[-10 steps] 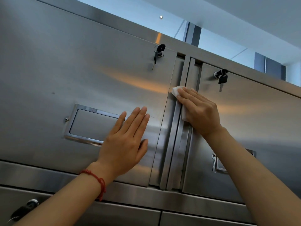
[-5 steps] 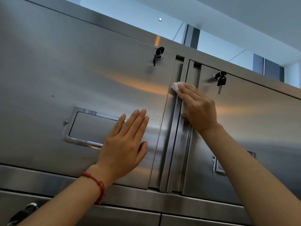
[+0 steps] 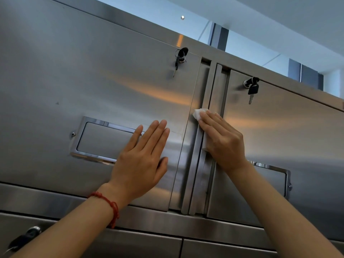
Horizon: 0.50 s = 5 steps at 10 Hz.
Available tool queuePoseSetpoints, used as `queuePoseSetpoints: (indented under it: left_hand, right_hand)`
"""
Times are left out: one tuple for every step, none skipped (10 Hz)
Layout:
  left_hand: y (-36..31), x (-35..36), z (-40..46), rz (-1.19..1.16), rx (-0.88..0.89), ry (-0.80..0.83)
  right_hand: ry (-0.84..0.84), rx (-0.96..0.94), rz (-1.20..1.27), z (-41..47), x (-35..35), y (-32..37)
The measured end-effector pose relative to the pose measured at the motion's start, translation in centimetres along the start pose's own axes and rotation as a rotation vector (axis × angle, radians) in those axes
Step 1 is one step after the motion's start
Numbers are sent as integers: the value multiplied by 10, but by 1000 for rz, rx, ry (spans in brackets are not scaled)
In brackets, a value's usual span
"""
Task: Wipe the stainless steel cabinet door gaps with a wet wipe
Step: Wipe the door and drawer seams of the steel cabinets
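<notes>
Two hands flat, left (image 3: 138, 161) on door (image 3: 93, 81), right (image 3: 223, 140) pressing wipe (image 3: 197, 113)

Head view, angled upward, close to cabinet (image 3: 93, 71)

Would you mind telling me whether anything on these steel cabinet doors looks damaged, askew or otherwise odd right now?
Nothing looks damaged or spilled. The only loose items are black-headed keys left hanging in both door locks, one on the left steel door and one on the right steel door. The right hand presses the white wet wipe on the gap strip.
</notes>
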State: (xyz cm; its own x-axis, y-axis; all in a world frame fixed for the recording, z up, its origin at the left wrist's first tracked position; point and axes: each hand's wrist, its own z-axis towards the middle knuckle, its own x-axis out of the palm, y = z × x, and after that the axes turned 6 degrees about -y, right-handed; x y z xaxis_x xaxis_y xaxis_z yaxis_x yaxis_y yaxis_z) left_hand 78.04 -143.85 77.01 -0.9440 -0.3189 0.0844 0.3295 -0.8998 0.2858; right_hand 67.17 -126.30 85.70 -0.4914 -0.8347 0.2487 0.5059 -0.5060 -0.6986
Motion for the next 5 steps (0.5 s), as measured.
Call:
queuePoseSetpoints:
  left_hand:
    - [0,0,0,1,2,-7]
    - [0,0,0,3,4,-12]
    - [0,0,0,3,5,-12]
    - [0,0,0,-1,6,-12]
    - [0,-1,0,-5,4,-8]
  right_hand:
    - [7,4,8,-7,-4,6]
    - [22,8,17,-13,-7,12]
    - [30,12,27,-19,-10,17]
    - [51,16,24,-23,-13,23]
    - [85,32,36,-27,-16,29]
